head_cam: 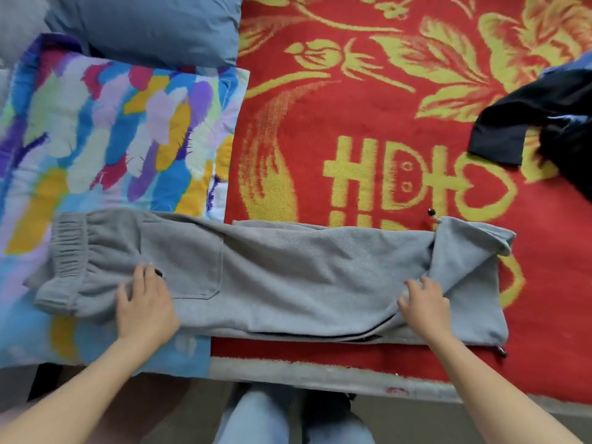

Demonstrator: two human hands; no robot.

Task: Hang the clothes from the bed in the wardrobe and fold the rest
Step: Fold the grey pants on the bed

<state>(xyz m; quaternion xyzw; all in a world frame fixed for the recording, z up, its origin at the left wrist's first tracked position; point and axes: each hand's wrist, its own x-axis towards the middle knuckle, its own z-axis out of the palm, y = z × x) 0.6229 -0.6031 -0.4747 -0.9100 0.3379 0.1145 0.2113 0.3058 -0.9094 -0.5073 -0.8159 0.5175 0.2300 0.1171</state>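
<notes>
Laid lengthwise along the near edge of the bed (320, 371): grey sweatpants (304, 277), flattened, elastic waistband (69, 251) to the left, leg ends to the right. Waist end resting on a multicoloured quilt (96, 129), leg part on a red blanket (352, 107) with a yellow flower pattern. Patch pocket (189, 261) facing up, dark zip line (320, 335) running along the near side. Far right end of the leg folded back over itself in a slanted flap, with a cord toggle (431, 213) at the far corner and another at the near corner. Left hand (145, 302) pressed flat on the cloth between waistband and pocket, fingers spread and straight, gripping nothing. Right hand (424, 304) set at the inner edge of the folded flap, fingers bent onto the fabric; pinching or only pressing, cannot tell. Well apart at the right edge, on the blanket, a dark garment (525, 123) in a loose heap. Behind the quilt, a grey-blue pillow (144, 24). Below the bed edge, legs in pale jeans (256, 418)
</notes>
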